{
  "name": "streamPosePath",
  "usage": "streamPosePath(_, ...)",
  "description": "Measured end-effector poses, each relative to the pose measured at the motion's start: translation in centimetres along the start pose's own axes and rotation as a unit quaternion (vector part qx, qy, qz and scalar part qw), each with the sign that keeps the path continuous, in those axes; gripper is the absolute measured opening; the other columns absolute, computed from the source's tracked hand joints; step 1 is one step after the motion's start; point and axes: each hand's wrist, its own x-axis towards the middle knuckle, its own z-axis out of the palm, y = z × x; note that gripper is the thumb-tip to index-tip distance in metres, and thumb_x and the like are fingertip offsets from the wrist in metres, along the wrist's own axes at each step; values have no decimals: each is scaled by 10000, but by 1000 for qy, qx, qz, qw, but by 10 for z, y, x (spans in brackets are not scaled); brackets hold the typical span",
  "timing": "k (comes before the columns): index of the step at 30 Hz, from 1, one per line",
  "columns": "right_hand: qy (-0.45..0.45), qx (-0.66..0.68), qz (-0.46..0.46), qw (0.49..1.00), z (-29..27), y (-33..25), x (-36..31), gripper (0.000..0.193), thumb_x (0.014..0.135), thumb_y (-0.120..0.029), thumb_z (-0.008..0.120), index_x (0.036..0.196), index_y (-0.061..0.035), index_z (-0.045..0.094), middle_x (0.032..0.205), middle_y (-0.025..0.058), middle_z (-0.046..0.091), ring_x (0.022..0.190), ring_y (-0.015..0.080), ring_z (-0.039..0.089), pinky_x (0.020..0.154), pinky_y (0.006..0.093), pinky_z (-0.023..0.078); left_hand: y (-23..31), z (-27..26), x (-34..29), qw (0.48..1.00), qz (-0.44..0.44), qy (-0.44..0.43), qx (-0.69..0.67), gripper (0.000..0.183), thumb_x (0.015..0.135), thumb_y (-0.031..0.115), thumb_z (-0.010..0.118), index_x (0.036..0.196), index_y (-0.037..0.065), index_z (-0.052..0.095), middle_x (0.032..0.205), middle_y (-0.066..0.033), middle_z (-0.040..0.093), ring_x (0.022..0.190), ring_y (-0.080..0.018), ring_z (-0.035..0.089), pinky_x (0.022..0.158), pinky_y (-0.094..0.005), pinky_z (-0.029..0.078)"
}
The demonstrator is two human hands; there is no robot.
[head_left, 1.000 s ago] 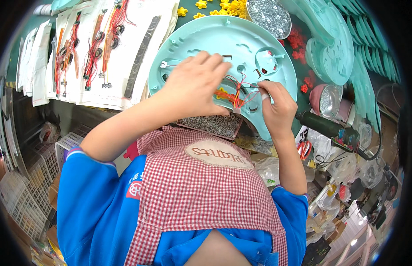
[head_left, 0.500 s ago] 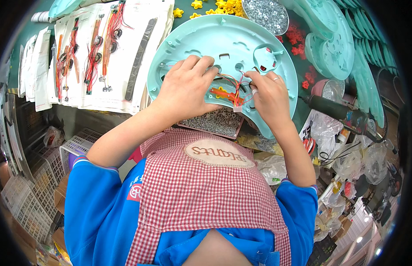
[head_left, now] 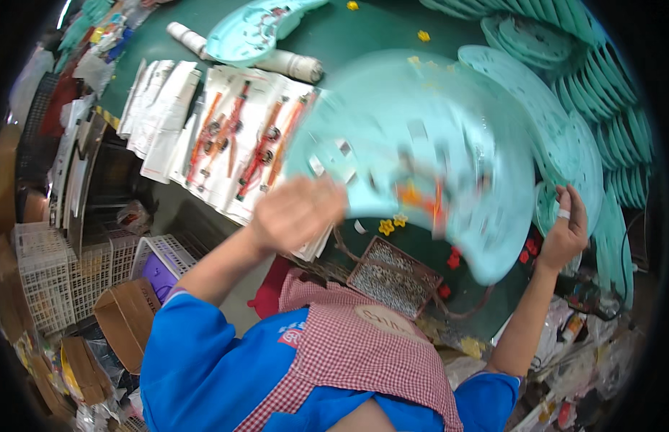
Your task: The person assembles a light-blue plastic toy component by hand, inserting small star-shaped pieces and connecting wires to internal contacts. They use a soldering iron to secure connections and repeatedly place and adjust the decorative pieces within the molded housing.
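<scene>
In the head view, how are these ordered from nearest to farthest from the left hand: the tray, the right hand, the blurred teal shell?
1. Teal shell: right at the left hand, extending rightward.
2. Tray: lower right.
3. Right hand: far right, beyond the shell.

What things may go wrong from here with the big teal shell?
The blurred teal shell might slip: only the left hand appears to hold it; the right hand looks apart. Its orange-red wiring might snag, or its lower edge could knock the nearby tray of small metal parts.
</scene>
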Motion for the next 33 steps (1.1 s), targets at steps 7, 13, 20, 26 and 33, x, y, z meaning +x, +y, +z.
streamPosePath(7, -115, 1, -6, 993, 24, 6, 15, 181, 935, -70, 612, 1068, 27, 689, 958, 84, 718, 914, 131, 657, 819, 261, 502, -226, 47, 24, 883, -282, -7, 374, 136, 857, 247, 646, 771, 145, 672, 673, -78, 678, 597, -280, 661, 576, -385, 513)
streamPosePath(13, -65, -157, -123, 978, 24, 15, 31, 231, 902, -77, 630, 1114, -8, 688, 1043, 107, 714, 954, 240, 673, 856, 332, 503, -235, 80, 29, 840, -385, -159, 348, 318, 844, 352, 687, 1049, 109, 685, 1149, -114, 666, 1105, -296, 613, 936, -415, 470)
streamPosePath(20, -179, -380, -93, 903, 56, 52, 81, 314, 845, -250, 650, 1108, -82, 687, 994, 112, 676, 937, 331, 628, 816, 441, 500, -109, 149, 79, 919, -241, -309, -28, 188, 760, 93, 644, 870, 173, 773, 891, -117, 718, 888, -309, 683, 772, -417, 550)
streamPosePath(26, -53, -363, -278, 888, 41, 1, 61, 154, 839, -181, 658, 955, -83, 685, 860, 91, 635, 824, 313, 627, 718, 424, 505, -69, 205, 95, 901, -154, -398, -79, 305, 703, 199, 763, 999, 134, 731, 915, -122, 709, 901, -317, 669, 768, -432, 542)
streamPosePath(33, -212, -206, -344, 891, -55, -51, -143, 235, 689, -15, 708, 923, -28, 721, 626, 32, 471, 516, 186, 477, 465, 327, 384, -65, 186, 98, 935, -149, -289, -140, 316, 803, 216, 707, 1088, 93, 646, 934, -136, 708, 857, -311, 680, 753, -413, 547)
